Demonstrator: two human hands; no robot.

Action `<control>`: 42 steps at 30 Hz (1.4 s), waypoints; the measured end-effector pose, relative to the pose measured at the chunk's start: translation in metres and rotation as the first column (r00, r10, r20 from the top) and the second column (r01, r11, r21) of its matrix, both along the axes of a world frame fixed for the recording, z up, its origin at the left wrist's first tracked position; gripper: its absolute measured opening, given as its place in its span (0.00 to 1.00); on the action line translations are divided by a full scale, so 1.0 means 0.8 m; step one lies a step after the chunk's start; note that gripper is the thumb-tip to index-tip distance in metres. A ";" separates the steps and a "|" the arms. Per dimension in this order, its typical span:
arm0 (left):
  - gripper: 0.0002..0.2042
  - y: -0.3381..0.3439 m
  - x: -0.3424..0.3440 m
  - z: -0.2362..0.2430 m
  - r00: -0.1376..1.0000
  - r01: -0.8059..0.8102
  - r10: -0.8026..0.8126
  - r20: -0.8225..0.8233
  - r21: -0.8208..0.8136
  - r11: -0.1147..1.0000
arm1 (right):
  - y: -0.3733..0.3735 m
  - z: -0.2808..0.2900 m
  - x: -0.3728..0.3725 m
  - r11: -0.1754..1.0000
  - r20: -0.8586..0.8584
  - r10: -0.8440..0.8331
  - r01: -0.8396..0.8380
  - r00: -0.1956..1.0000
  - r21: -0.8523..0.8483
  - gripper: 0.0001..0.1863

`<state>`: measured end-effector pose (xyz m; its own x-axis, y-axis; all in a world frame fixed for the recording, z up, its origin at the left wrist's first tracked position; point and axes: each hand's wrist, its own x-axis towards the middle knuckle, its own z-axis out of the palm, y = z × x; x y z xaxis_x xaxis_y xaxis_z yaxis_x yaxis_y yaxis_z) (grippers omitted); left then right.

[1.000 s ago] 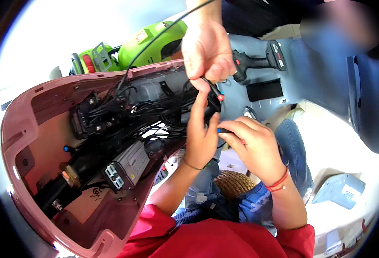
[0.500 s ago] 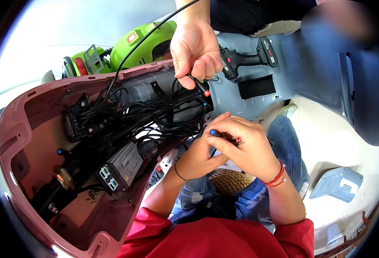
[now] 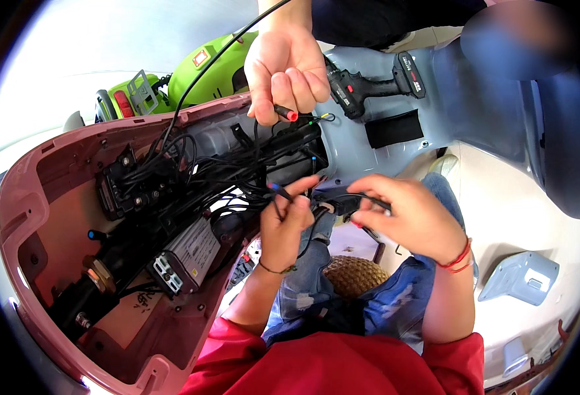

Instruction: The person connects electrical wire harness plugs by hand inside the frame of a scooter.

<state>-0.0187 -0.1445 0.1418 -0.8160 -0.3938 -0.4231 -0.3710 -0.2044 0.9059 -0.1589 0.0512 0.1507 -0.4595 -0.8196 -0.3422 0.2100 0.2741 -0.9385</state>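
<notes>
My left hand (image 3: pixel 284 232) pinches a black cable with a blue-tipped connector (image 3: pixel 277 189) between thumb and forefinger. Level with it, my right hand (image 3: pixel 413 220) has its fingers closed around black cables (image 3: pixel 362 195); a red tip shows under its fingertips, and the ends are partly hidden. Across from me, another person's hand (image 3: pixel 288 66) holds a black cable with a red-tipped connector (image 3: pixel 286 113). Below that hand, a tangle of black cables (image 3: pixel 230 168) runs along the inside of an open pinkish-brown vehicle shell (image 3: pixel 33 191).
A silver box (image 3: pixel 188 253) with a white socket lies inside the shell. On the grey-blue body panel (image 3: pixel 434 99) rest a cordless drill (image 3: pixel 369 89) and a black pad (image 3: pixel 394 131). A grey plastic part (image 3: pixel 519 280) lies on the floor at right. A green vehicle (image 3: pixel 201 76) stands behind.
My hands have moved apart, the left toward the shell and the right outward, each with cable in it. The other person's hand has shifted slightly left, still holding the red-tipped connector.
</notes>
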 end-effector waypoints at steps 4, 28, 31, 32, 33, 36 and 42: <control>0.17 -0.010 0.009 -0.004 0.997 -0.069 0.070 -0.012 0.049 0.996 | 0.003 0.006 0.001 0.980 0.260 -0.151 0.179 0.954 -0.087 0.13; 0.19 0.027 0.027 -0.004 0.963 0.240 -0.251 0.098 0.111 0.965 | -0.025 0.016 0.016 0.875 0.323 -0.281 0.379 0.904 -0.302 0.10; 0.24 0.024 0.018 -0.003 0.987 0.145 -0.156 0.037 0.218 0.965 | -0.025 0.002 0.009 0.776 0.220 -0.563 0.601 0.797 -0.191 0.10; 0.25 0.027 0.013 -0.002 0.997 0.074 -0.077 0.003 0.251 0.965 | -0.027 0.000 0.007 0.741 0.121 -0.626 0.636 0.770 -0.214 0.10; 0.25 0.025 0.011 -0.003 0.997 0.070 -0.074 0.006 0.247 0.967 | -0.031 0.000 0.007 0.667 0.294 -0.646 0.708 0.704 -0.231 0.11; 0.26 0.017 0.011 -0.008 0.992 0.001 0.042 -0.116 0.351 0.937 | -0.033 0.011 0.003 0.611 0.545 -0.624 0.784 0.560 -0.106 0.12; 0.26 -0.009 0.009 0.000 0.987 0.013 0.064 -0.145 0.474 0.880 | -0.015 0.007 -0.009 0.669 0.702 -0.447 0.728 0.554 -0.149 0.12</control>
<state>-0.0118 -0.1515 0.1420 -0.8776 -0.2001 -0.4356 -0.2256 -0.6294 0.7436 -0.1662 0.0390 0.1560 -0.7134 -0.5464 -0.4388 0.6945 -0.4675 -0.5469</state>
